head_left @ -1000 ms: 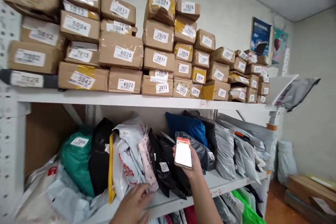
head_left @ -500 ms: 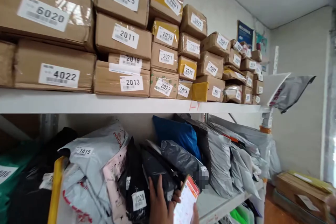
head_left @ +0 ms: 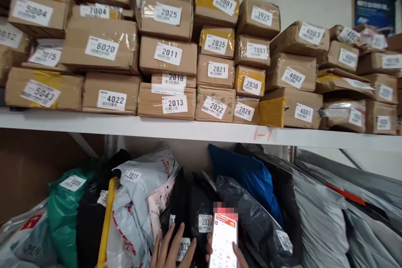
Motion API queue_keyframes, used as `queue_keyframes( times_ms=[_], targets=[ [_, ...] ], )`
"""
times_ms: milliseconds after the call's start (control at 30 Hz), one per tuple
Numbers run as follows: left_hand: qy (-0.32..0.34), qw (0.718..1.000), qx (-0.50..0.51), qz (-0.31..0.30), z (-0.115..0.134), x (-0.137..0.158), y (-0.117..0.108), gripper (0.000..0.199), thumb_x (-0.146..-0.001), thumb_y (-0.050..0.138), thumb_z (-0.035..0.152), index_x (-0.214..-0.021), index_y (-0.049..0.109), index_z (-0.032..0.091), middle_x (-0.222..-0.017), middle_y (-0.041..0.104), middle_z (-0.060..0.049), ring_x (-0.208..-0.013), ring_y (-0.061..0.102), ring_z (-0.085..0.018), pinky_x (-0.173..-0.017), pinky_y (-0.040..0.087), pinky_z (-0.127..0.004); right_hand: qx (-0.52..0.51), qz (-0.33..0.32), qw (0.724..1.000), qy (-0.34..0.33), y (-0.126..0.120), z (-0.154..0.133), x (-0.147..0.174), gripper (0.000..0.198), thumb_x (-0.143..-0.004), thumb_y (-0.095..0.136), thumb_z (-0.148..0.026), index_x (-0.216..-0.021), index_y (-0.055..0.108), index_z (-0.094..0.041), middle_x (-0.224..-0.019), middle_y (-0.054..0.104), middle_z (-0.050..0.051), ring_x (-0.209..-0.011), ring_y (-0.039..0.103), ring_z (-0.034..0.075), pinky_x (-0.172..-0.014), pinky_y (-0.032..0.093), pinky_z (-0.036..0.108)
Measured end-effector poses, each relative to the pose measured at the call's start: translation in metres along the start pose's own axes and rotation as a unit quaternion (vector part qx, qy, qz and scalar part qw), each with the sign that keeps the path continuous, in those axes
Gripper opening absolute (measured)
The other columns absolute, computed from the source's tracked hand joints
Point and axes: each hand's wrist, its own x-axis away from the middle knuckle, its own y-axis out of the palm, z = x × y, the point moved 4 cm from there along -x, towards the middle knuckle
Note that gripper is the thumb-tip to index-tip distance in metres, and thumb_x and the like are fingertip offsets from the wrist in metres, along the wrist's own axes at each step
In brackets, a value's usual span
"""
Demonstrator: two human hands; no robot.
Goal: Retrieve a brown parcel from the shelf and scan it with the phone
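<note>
At the bottom edge my right hand (head_left: pixel 237 255) holds a phone (head_left: pixel 222 239) upright, its lit screen facing me; only fingertips show around it. My left hand (head_left: pixel 169 248) is just left of it, fingers spread, resting on black mailer bags (head_left: pixel 185 209) with white number labels on the lower shelf. A dark grey mailer bag (head_left: pixel 254 213) lies right behind the phone, and a blue mailer bag (head_left: pixel 248 171) leans behind that.
The upper white shelf (head_left: pixel 188 130) carries stacked brown cardboard parcels with number labels such as 2013 (head_left: pixel 174 104), 2022 (head_left: pixel 214 107) and 4022 (head_left: pixel 111 99). Green (head_left: pixel 64 205), white (head_left: pixel 141 184) and grey mailers (head_left: pixel 317 217) crowd the lower shelf. A poster (head_left: pixel 373 8) hangs top right.
The view has swung left and closer to the shelves. My left hand went from gripping a black bag to lying open on the bags. The phone now stands upright, screen toward me.
</note>
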Motion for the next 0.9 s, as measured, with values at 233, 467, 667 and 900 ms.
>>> queue_keyframes(
  times_ms=[233, 467, 667, 900],
  targets=[
    [-0.081, 0.993, 0.062, -0.054, -0.034, -0.043, 0.02, 0.062, -0.069, 0.08, 0.043, -0.126, 0.062, 0.028, -0.117, 0.068, -0.01, -0.104, 0.066, -0.03, -0.083, 0.059, -0.045, 0.058, 0.017, 0.998, -0.004, 0.088, -0.064, -0.016, 0.052, -0.071, 0.079, -0.043, -0.111, 0.064, -0.014, -0.085, 0.076, 0.011, -0.067, 0.07, 0.021, -0.067, 0.056, 0.032],
    [-0.1, 0.979, 0.149, -0.096, -0.048, -0.022, 0.034, 0.075, -0.074, 0.072, 0.049, -0.143, 0.044, 0.039, -0.129, 0.064, -0.01, -0.112, 0.064, -0.034, -0.093, 0.058, -0.047, 0.203, 0.105, 0.964, 0.137, 0.116, -0.053, -0.088, 0.056, -0.093, 0.043, -0.059, -0.08, 0.064, -0.009, -0.069, 0.073, 0.015, -0.058, 0.071, 0.022, -0.051, 0.057, 0.03],
    [0.029, 0.996, 0.019, 0.077, -0.109, -0.037, -0.057, 0.051, -0.083, 0.06, 0.031, -0.134, 0.056, 0.031, -0.122, 0.066, -0.011, -0.113, 0.061, -0.028, -0.089, 0.058, -0.042, 0.384, 0.068, 0.914, 0.115, 0.107, -0.034, -0.125, 0.029, -0.077, 0.075, -0.037, -0.067, 0.06, -0.014, -0.058, 0.068, 0.006, -0.05, 0.066, 0.017, -0.049, 0.055, 0.025],
    [0.014, 0.965, 0.021, 0.263, -0.243, -0.129, -0.23, 0.04, -0.083, 0.053, 0.019, -0.121, 0.05, 0.03, -0.122, 0.055, -0.008, -0.117, 0.05, -0.025, -0.106, 0.039, -0.05, 0.756, -0.107, 0.637, -0.106, 0.239, -0.088, -0.035, 0.007, -0.063, 0.078, -0.02, -0.068, 0.074, -0.023, -0.057, 0.065, 0.001, -0.05, 0.054, 0.013, -0.045, 0.037, 0.022]
  ],
)
